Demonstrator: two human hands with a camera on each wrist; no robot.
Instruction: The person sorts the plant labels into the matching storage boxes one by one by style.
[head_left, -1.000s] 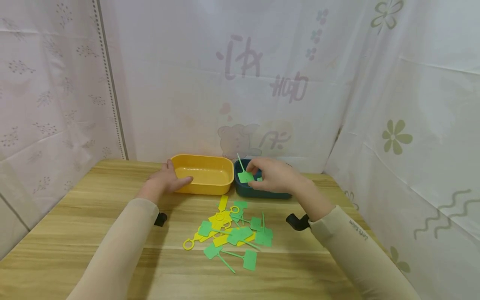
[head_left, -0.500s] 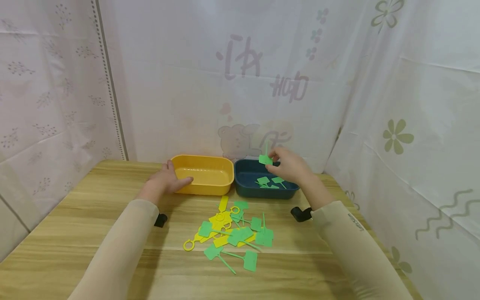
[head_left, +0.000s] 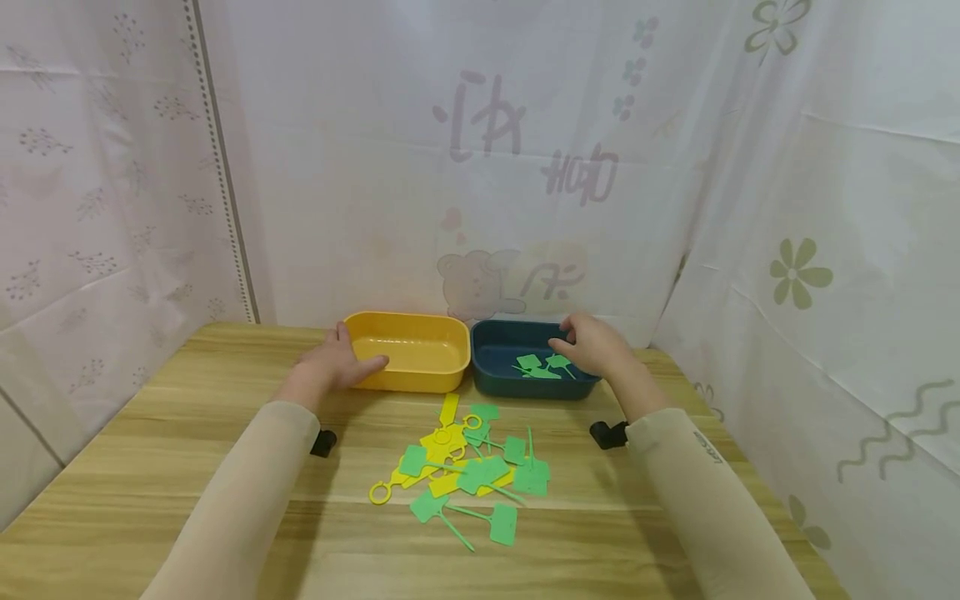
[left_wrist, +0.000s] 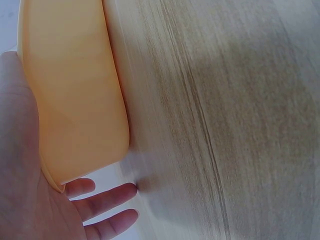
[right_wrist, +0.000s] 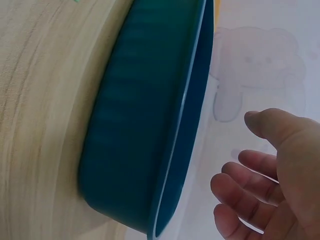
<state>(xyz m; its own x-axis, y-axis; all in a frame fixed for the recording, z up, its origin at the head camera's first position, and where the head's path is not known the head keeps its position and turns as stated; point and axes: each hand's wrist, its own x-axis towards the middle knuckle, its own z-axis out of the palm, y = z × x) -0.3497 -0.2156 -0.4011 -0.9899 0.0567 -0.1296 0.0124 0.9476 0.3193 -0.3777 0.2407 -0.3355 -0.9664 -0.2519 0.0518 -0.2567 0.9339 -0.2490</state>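
Observation:
My left hand (head_left: 331, 360) rests at the left end of a yellow bin (head_left: 405, 381), thumb over the front rim. Its fingers reach past the bin's corner, fairly straight, in the left wrist view. Above the right end of a dark blue bin (head_left: 525, 387) hovers my right hand (head_left: 597, 345), holding nothing. The right wrist view shows its thumb and fingers (right_wrist: 240, 195) spread apart, loosely bent. Several green plastic tags (head_left: 542, 373) with thin stems lie inside the blue bin. On the table sits a pile of green tags (head_left: 480, 473) mixed with yellow ring tags (head_left: 444, 437).
Both bins stand side by side at the back of the wooden table (head_left: 360, 550). A patterned curtain (head_left: 360, 167) hangs right behind them and on both sides. Black wrist mounts (head_left: 608, 435) jut inward from under both wrists.
My right hand moved right over the blue bin and let go of the green tag it held, which dropped in with the others. The left hand stayed in place.

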